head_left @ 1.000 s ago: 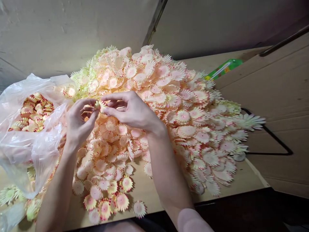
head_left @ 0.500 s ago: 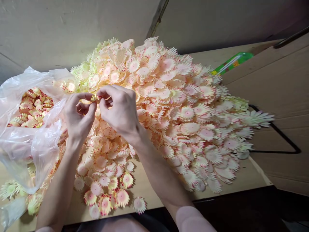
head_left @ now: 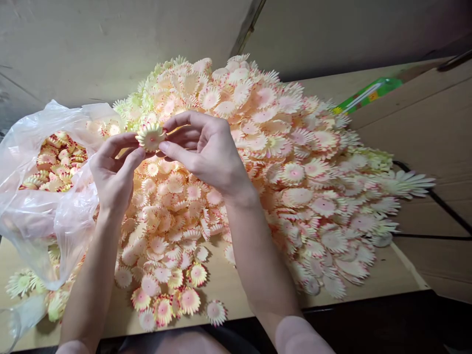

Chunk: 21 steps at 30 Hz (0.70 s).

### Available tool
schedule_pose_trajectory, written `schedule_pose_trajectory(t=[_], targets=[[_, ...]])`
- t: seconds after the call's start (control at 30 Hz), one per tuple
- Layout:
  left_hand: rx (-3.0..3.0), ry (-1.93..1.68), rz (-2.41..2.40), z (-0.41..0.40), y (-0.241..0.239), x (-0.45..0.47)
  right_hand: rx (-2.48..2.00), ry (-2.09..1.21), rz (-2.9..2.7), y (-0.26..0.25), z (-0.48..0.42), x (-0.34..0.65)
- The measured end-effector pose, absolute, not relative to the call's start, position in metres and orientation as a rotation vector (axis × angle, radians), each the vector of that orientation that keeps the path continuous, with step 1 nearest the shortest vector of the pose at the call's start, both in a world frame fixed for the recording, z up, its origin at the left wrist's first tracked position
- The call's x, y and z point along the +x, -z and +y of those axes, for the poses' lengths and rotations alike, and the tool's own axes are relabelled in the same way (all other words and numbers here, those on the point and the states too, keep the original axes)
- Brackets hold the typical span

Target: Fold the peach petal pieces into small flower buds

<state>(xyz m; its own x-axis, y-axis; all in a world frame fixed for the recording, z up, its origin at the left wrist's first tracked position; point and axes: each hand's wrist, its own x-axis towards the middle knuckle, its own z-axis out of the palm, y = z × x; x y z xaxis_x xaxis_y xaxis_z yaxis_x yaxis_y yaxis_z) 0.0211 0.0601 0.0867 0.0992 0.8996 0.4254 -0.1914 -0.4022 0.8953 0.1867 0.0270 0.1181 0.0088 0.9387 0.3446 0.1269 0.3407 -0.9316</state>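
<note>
Between my two hands is a pale yellow artificial flower petal disc [head_left: 151, 137] with pink-tipped edges, its round face turned toward me. The thumb and fingers of my left hand [head_left: 117, 164] pinch its left edge. My right hand [head_left: 208, 150] grips the right edge between thumb and forefinger. Under and behind the hands spreads a big heap of similar petal discs [head_left: 295, 172], cream and pink. Left of my left hand, a clear plastic bag [head_left: 73, 211] lies open, with tightly curled red-edged petal pieces [head_left: 61, 160] inside.
The pile rests on a wooden table [head_left: 221, 280] against a grey wall [head_left: 110, 44]. A cardboard sheet [head_left: 424, 142] stands at the right, near a green packet [head_left: 368, 96] and a black metal rod [head_left: 438, 237]. Several loose discs [head_left: 216, 313] lie near the front edge.
The petal disc has turned from edge-on to face me, spread flat. My right hand has moved right and its fingers have extended. The view has shifted slightly.
</note>
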Motion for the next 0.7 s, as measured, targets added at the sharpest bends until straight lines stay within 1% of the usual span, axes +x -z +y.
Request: schedule_pose_trajectory(t=[0.2, 0.3, 0.5, 0.6, 0.7], targets=[[1.533, -1.330, 0.871, 0.059, -0.087, 0.020, -1.090, -0.956, -1.482, -0.121, 0.024, 0.199], [1.604, -1.271, 0.869, 0.057, -0.088, 0.020, -1.121, -0.950, -1.485, -0.120, 0.023, 0.202], [1.618, -1.314, 0.898, 0.054, -0.090, 0.021, -1.078, -1.005, -1.478, -0.118, 0.020, 0.205], [1.548, -1.331, 0.908, 0.054, -0.089, 0.023, -1.091, -0.949, -1.477, -0.115, 0.022, 0.203], [1.503, -1.338, 0.970, 0.052, -0.090, 0.027, -1.140, -0.807, -1.478, -0.110, 0.025, 0.198]])
